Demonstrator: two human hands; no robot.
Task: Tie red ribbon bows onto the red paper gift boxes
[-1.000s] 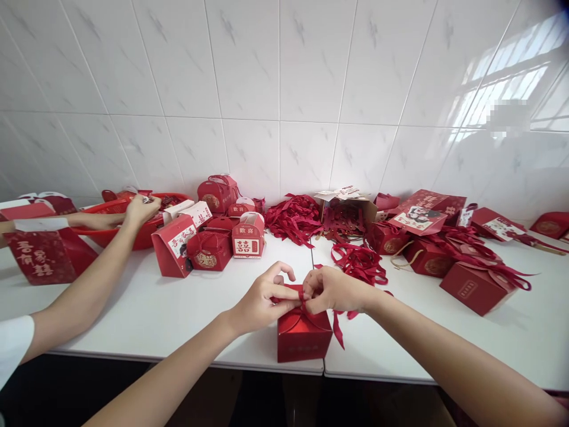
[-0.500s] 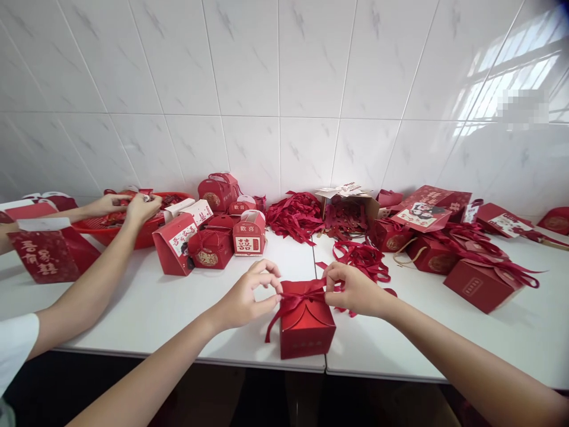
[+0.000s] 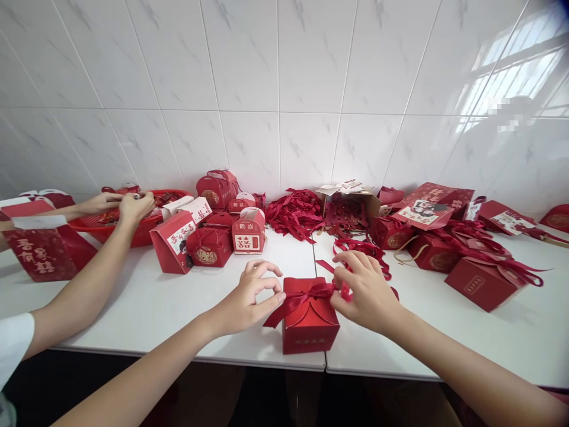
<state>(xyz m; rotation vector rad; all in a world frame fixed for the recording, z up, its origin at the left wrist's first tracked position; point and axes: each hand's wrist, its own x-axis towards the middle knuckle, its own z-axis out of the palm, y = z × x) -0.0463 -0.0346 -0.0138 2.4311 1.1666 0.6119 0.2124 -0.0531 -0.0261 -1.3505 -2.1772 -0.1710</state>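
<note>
A small red gift box point(image 3: 311, 337) with petal-shaped top flaps stands upright near the table's front edge. A dark red ribbon point(image 3: 296, 301) is tied in a bow over its top, one tail hanging past the left side. At the bow's left side, my left hand point(image 3: 249, 299) is closed in a pinch at the ribbon, thumb and index tips close together, other fingers curled loosely. My right hand point(image 3: 367, 290) pinches the ribbon at the right side of the bow. Its fingers partly cover the ribbon there.
Finished-looking red boxes point(image 3: 484, 284) with bows lie at right. Loose ribbons point(image 3: 296, 214) are heaped by the wall, beside an open carton point(image 3: 371, 204). More printed boxes point(image 3: 208, 246) stand left. A co-worker's hands point(image 3: 136, 206) work over a red basket point(image 3: 142, 231).
My right hand has turned and spread more over the bow's right side. The left ribbon tail now lies out flatter to the left. The box has shifted slightly.
</note>
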